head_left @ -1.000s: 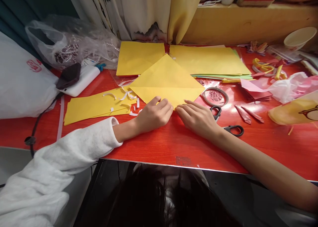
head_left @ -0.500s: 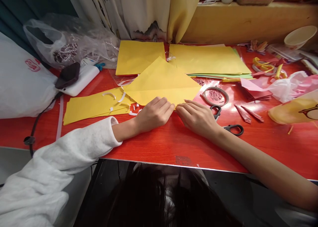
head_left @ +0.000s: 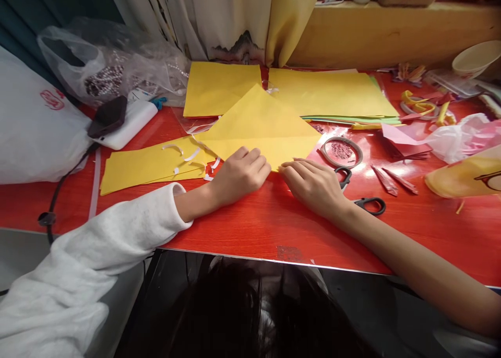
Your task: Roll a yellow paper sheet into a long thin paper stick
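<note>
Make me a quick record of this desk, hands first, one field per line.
Left hand: fingers curled, at sheet's near edge
Right hand: beside left hand, same edge
Sheet: yellow, creased across, one corner pointing away
Right of sheet: ring, scissors
Left of sheet: yellow strips, white scraps
Table: red

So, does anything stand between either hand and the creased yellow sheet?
Nothing visible does: the left hand and right hand both touch the creased yellow sheet. The scissors lie beside the right hand.
</note>
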Tool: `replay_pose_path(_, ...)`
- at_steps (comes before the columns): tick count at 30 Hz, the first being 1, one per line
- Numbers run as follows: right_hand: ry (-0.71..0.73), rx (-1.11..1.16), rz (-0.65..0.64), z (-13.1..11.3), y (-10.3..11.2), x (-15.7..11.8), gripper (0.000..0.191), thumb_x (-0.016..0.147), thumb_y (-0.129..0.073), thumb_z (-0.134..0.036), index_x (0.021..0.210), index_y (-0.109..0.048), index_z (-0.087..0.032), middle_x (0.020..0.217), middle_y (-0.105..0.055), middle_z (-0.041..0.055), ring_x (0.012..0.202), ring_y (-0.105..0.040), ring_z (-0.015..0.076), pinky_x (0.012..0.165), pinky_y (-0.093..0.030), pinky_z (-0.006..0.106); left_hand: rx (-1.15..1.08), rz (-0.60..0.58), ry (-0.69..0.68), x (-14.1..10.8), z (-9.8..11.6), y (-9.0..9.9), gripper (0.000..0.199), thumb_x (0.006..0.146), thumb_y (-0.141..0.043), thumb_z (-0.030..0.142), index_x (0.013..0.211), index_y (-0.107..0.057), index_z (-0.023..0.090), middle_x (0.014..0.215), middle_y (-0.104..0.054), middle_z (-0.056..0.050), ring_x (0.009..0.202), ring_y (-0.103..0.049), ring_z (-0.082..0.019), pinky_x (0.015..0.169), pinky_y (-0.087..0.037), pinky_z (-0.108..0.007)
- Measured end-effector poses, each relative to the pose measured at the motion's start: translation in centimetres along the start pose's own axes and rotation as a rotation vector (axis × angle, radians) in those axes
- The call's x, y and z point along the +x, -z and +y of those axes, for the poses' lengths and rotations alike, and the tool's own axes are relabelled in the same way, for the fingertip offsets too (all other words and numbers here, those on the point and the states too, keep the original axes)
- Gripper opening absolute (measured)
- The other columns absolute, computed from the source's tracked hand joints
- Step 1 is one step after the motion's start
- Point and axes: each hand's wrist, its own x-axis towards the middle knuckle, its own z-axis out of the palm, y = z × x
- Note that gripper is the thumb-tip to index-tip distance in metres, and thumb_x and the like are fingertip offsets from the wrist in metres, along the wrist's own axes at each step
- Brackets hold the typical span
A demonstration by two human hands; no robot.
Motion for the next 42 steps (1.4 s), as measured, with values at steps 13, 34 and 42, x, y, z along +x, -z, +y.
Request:
replay_pose_path(13, -0.089, 0.044, -0.101, -0.1, -0.4, -0.2, 0.014, 0.087, -0.047, -0.012, 0.084, -0.061, -0.012, 0.083, -0.068, 0.0056, 0.070, -0.061, 0.0146, 0.059, -0.042, 0.025, -0.505, -0.353, 0.198, -0.5, -3.2, -0.4, 0.035, 0.091, -0.040, 0.043, 0.092, -0.065, 0.018, 0.096, -0.067, -0.003, 0.092, -0.057, -0.016, 0.074, -0.043, -0.026)
replay_pose_path(34, -0.526, 1.376, -0.371, -0.9, 1.9, 1.1, 0.034, 0.089, -0.045, -0.023, 0.123, -0.048, -0.020, 0.126, -0.055, 0.0070, 0.114, -0.054, 0.0172, 0.090, -0.053, 0.033, -0.519, -0.538, 0.315, -1.5, -4.6, -2.7, 0.047, 0.093, -0.036, 0.041, 0.128, -0.046, 0.011, 0.139, -0.043, -0.011, 0.131, -0.038, -0.020, 0.112, -0.024, -0.037)
replay_pose_path(42, -0.637, 1.211, -0.452, -0.1, 1.2, 1.2, 0.031, 0.080, -0.059, -0.030, 0.108, -0.060, -0.016, 0.096, -0.059, 0.0070, 0.081, -0.059, 0.0155, 0.058, -0.054, 0.027, -0.631, -0.554, 0.260, -1.0, -4.1, -3.7, 0.042, 0.096, -0.031, 0.030, 0.136, -0.035, 0.016, 0.148, -0.027, -0.008, 0.138, -0.022, -0.019, 0.114, -0.016, -0.043)
